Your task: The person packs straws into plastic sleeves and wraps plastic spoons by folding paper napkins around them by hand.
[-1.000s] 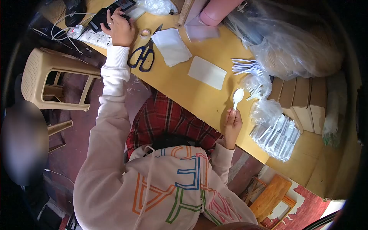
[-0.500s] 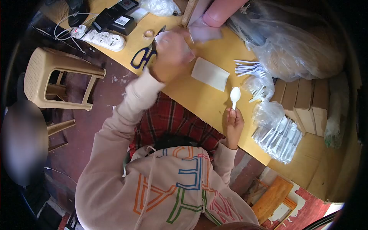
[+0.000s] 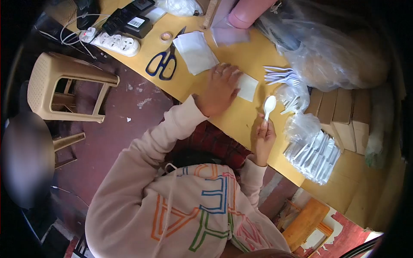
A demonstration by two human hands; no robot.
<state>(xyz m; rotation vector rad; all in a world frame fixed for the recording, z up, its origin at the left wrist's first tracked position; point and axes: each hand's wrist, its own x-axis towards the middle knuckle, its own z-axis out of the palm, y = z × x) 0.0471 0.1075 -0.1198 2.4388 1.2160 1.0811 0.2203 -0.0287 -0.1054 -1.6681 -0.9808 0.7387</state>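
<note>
My left hand [image 3: 219,89] lies palm down over the left part of a white paper rectangle [image 3: 248,88], its fingers spread and slightly bent. Whether it grips the paper's edge is hidden. In my right hand [image 3: 263,138], near the table's front edge, a white plastic spoon [image 3: 270,104] is pinched by its handle, bowl up. A stack of white papers [image 3: 195,52] lies just beyond my left hand. Blue-handled scissors [image 3: 162,66] rest left of the stack. White plastic forks [image 3: 282,76] are heaped right of the paper rectangle.
Packed cutlery [image 3: 315,157] in clear plastic lies at the right, below a small clear bag [image 3: 297,96]. Cardboard boxes [image 3: 342,112] and a large plastic bag [image 3: 322,47] stand behind. A tape roll [image 3: 165,37], power strip [image 3: 116,43] and black devices [image 3: 137,26] occupy the left.
My left hand has moved from above the paper stack and scissors rightward onto the single paper rectangle. The spoon in my right hand has tilted and shifted slightly right.
</note>
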